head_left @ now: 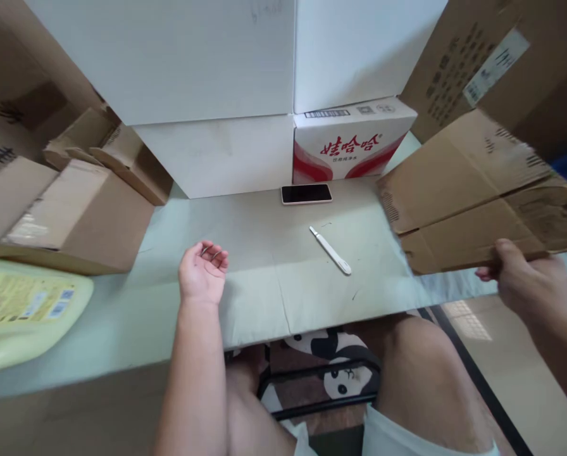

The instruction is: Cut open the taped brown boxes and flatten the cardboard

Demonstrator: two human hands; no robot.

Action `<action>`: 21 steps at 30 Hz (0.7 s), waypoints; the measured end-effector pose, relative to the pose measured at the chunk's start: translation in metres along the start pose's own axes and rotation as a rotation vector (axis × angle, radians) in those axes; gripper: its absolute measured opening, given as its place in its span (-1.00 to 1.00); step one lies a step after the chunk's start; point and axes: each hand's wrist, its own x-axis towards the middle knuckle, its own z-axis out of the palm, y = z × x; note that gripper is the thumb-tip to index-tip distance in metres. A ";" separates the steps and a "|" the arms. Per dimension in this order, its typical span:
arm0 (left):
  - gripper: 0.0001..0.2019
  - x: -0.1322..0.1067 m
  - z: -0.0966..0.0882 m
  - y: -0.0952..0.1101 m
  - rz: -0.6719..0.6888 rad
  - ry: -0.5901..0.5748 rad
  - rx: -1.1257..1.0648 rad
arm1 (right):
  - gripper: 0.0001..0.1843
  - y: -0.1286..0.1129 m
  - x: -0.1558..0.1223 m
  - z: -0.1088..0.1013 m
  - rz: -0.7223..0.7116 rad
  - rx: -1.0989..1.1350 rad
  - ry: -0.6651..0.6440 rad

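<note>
My right hand (530, 272) grips the lower edge of a brown cardboard box (459, 183), thumb on its near face. The box is tilted at the right side of the table. My left hand (204, 272) is above the table's left half, palm turned up and fingers loosely curled. Thin, shiny curved lines show at its fingers; I cannot tell whether they are rings or something small. Between the hands, a white scalpel-like handle (331, 251) lies on the pale green cloth, with short dark thread-like bits near it. A phone (307, 194) lies farther back.
Large white boxes (217, 158) and a red-and-white carton (352, 145) stand along the back. Brown boxes (107, 215) and a pale yellow jug (31, 316) are at the left. A tall brown carton (454, 69) stands back right. My knees are below the front edge.
</note>
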 end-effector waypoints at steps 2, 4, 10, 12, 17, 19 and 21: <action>-0.92 0.000 0.004 -0.001 -0.007 -0.005 0.001 | -0.72 -0.015 0.020 0.003 0.006 -0.154 0.203; -0.91 0.000 0.007 -0.002 -0.012 -0.010 0.003 | -0.77 -0.033 0.047 0.016 -0.028 -0.159 0.198; -0.90 0.001 0.004 0.000 -0.011 -0.061 0.013 | -0.95 -0.066 0.125 0.077 0.016 0.075 -0.304; -0.90 0.002 0.001 0.003 0.003 -0.069 0.001 | -0.92 -0.068 0.124 0.097 0.073 0.038 -0.511; -0.88 0.003 -0.010 0.012 0.027 -0.080 -0.080 | -0.81 -0.085 0.081 0.138 0.073 -0.115 -0.858; -0.88 0.001 -0.016 0.016 0.022 -0.092 -0.115 | -0.76 -0.099 0.061 0.151 0.009 -0.167 -0.938; -0.87 -0.001 -0.024 0.021 0.016 -0.105 -0.153 | -0.70 -0.117 0.042 0.164 -0.072 -0.221 -1.007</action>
